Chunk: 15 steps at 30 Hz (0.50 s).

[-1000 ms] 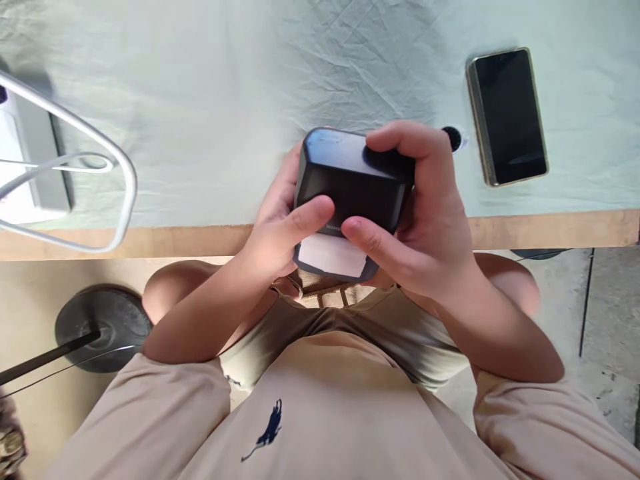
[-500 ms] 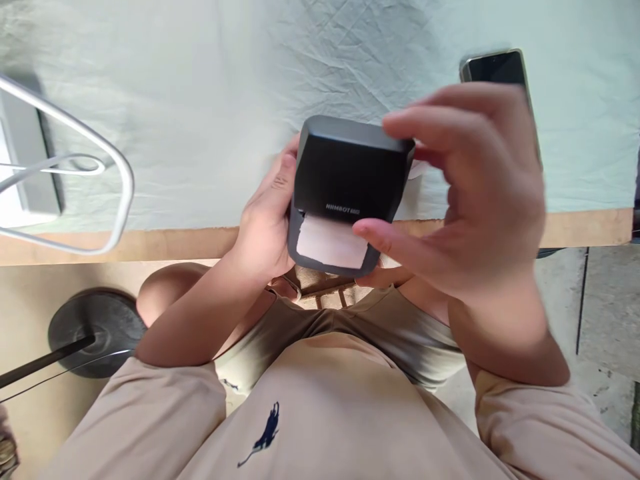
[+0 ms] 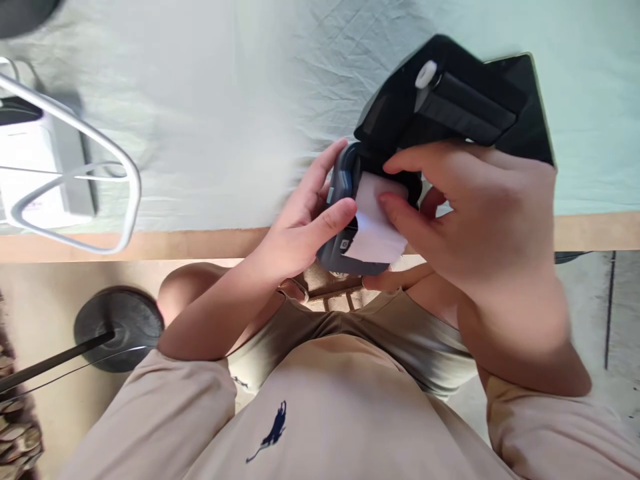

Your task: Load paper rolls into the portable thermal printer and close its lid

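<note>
A small dark label printer (image 3: 342,220) is held over the table's near edge, its lid (image 3: 440,100) swung open and pointing away from me. White label paper (image 3: 373,227) shows in the open body. My left hand (image 3: 295,233) grips the printer's left side, thumb on its front. My right hand (image 3: 480,213) is on the right side, its fingertips pressed on the paper just under the lid.
A black phone (image 3: 530,113) lies on the pale green cloth (image 3: 225,120), mostly hidden behind the lid. A white charger block (image 3: 40,173) and white cable loop (image 3: 125,167) sit at the left. A round black stand base (image 3: 120,327) rests on the floor.
The printer's lid, closed before, has swung open and up. My right hand moved from the lid top onto the paper. The view shifted slightly.
</note>
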Each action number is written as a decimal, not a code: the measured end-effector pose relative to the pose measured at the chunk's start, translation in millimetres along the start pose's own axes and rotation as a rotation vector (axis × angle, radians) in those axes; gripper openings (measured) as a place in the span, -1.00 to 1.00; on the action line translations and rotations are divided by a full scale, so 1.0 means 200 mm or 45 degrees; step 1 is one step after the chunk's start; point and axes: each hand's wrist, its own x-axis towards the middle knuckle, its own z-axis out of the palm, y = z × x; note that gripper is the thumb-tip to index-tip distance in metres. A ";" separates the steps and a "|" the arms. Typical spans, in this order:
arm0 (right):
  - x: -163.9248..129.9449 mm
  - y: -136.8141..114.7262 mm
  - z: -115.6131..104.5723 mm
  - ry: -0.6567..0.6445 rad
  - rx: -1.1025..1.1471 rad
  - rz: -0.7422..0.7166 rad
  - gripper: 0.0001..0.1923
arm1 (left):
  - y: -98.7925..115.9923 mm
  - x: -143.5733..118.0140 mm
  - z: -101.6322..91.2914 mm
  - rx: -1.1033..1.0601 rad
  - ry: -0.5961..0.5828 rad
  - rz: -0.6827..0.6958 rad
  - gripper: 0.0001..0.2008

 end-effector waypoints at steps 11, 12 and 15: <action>-0.03 0.06 -0.02 0.008 -0.381 -0.222 -0.80 | -0.02 0.01 -0.05 -0.016 0.005 0.005 -0.07; -0.04 0.04 -0.03 0.013 -0.381 -0.220 -0.78 | -0.01 0.01 -0.04 -0.020 0.004 0.004 -0.09; -0.06 -0.01 -0.12 -0.052 -0.229 -0.200 -0.67 | -0.01 0.01 -0.02 -0.048 0.014 0.009 -0.15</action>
